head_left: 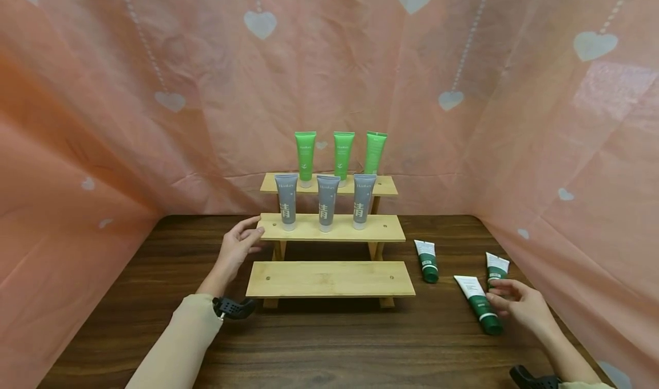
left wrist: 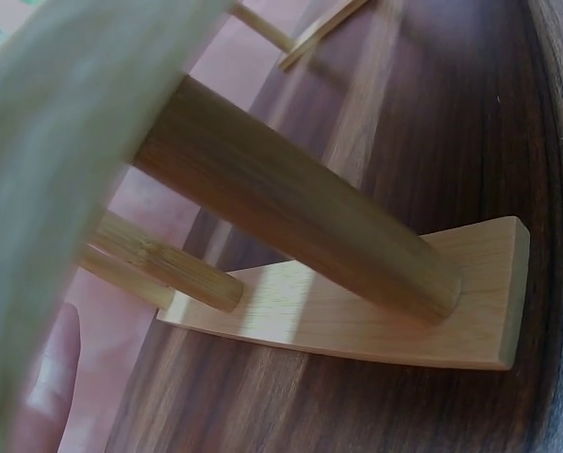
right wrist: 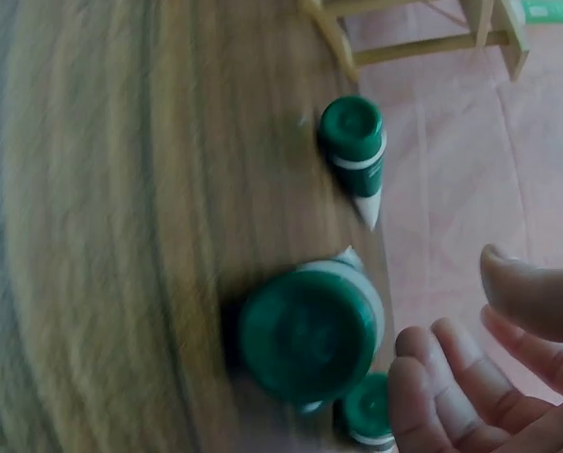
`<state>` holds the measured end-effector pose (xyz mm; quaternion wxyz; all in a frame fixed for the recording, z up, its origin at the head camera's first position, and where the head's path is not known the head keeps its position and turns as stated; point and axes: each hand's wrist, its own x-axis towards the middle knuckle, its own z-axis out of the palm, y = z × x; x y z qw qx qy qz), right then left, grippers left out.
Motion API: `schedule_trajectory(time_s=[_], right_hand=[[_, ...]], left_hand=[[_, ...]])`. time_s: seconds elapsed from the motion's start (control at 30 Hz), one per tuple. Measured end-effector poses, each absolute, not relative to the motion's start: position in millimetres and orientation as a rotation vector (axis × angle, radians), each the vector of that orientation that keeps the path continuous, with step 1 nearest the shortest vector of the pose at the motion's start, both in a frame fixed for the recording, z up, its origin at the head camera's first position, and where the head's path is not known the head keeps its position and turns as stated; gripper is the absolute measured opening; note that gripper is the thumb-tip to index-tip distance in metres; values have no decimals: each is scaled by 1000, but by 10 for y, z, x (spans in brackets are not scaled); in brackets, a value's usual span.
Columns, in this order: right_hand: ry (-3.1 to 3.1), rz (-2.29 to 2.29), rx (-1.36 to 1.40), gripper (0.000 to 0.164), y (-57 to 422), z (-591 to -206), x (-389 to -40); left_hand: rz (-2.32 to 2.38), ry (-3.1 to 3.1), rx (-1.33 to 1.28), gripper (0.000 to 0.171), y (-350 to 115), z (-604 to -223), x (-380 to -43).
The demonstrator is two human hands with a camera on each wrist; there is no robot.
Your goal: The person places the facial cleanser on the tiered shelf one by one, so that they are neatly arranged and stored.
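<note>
My left hand (head_left: pixel 239 243) is at the left end of a three-tier wooden display stand (head_left: pixel 329 279), gripping the edge of its middle board. In the left wrist view, the stand's round leg and foot (left wrist: pixel 375 302) show close up, with part of a finger at lower left. My right hand (head_left: pixel 522 309) hovers at the largest green-and-white squeeze tube (head_left: pixel 480 304), thumb and fingers apart with nothing between them. That tube lies cap toward me. Behind the fingers lies a smaller green-and-white tube (head_left: pixel 496 266), partly hidden. Another small tube (head_left: pixel 427 261) lies nearer the stand.
Three grey tubes (head_left: pixel 326 203) stand on caps along the middle tier. Three bright green tubes (head_left: pixel 306 157) stand on the top tier, the rightmost tilted. The bottom board is bare. A pink heart-print curtain (head_left: pixel 329 63) surrounds the dark wooden table (head_left: pixel 329 349).
</note>
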<state>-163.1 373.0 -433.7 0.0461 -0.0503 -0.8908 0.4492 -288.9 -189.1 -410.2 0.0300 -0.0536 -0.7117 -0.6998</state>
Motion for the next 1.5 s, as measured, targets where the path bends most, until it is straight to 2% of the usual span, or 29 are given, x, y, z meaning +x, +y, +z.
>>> schedule_trajectory(time_s=[0.4,0.97,1.2,1.5], right_hand=[[-2902,1131,-185,52,3757,-4411,-1667],[-2997,1366,-285,78,3616,-4418,-1805],[-2978,1430,-309,76,3638,-4437,-1810],[-2851,1548,-294,81,3607,-4417,-1774]], left_hand=[[-2174,-2192,-137,50,-1885,-4101,-2896],[-2182,-2196,-125,48,-1871,-4098,-2901],[-2194,-2192,-124,47,-1864,-4109,-2894],[-2189,-2183,-127,48,-1870,-4110,-2895]])
